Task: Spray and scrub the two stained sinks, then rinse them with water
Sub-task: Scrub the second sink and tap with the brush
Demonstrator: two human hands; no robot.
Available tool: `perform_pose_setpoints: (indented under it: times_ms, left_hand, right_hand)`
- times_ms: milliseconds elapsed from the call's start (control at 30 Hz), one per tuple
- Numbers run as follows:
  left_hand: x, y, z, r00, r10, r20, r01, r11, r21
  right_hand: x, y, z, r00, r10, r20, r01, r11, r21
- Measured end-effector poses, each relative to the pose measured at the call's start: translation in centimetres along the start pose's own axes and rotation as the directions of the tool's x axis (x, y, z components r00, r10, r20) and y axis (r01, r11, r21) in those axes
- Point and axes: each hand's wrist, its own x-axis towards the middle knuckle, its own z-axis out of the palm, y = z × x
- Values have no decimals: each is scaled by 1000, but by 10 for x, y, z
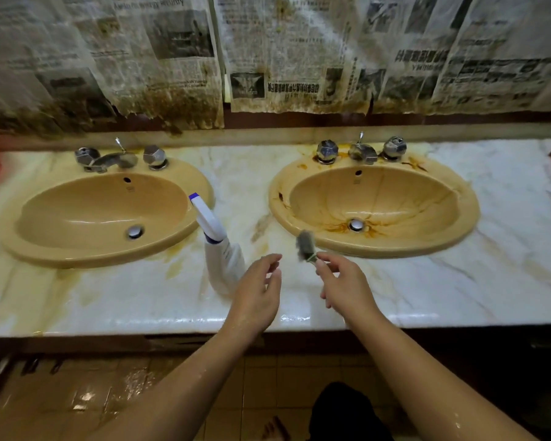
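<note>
Two sinks sit in the marble countertop: the left sink looks clean, the right sink is rust-stained round its drain. The spray bottle stands between them, just beside the relaxed, empty left hand. The right hand, nearer the stained basin, pinches a scouring pad upright at its front rim.

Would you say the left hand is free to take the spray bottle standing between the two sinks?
Probably yes: the left hand is empty, fingers relaxed, just beside the spray bottle, and nothing lies between them.
</note>
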Motion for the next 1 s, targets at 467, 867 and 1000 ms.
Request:
perform_pose_setpoints:
  times_ms: [467, 867, 1000]
  left_hand:
    - [111, 36, 52, 997, -51, -55, 54, 997, 54]
    - [172, 9, 56, 969, -178, -172, 209, 960, 184]
    - [189, -10, 63, 980, -114, -160, 143, 972, 184]
  right_hand:
    - [115, -1, -70, 991, -107, 83, 115, 987, -108]
    - [224, 9, -29, 864, -98, 493, 244, 939, -242]
    - [241, 40, -37, 834, 33, 550, 207, 906, -369]
